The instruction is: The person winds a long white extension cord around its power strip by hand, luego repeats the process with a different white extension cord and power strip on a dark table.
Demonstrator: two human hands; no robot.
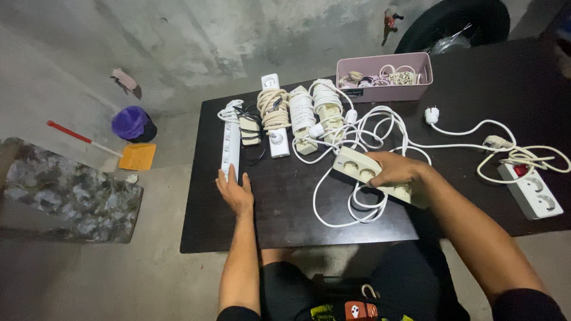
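Hands well apart: right hand (397, 172) clamped over a cream power strip (372, 174) lying on the dark worktop (285, 220), its white cord (351, 211) looping loose below. Left hand (235, 191) lies flat, fingers spread, touching the near end of a long white power strip (230, 145). Wound strips (300, 116) sit in a row behind, pink box (383, 76) beyond. Judgement: grip the body firmly, keep cord loops untangled.

Right hand (397, 171) on power strip (375, 176)
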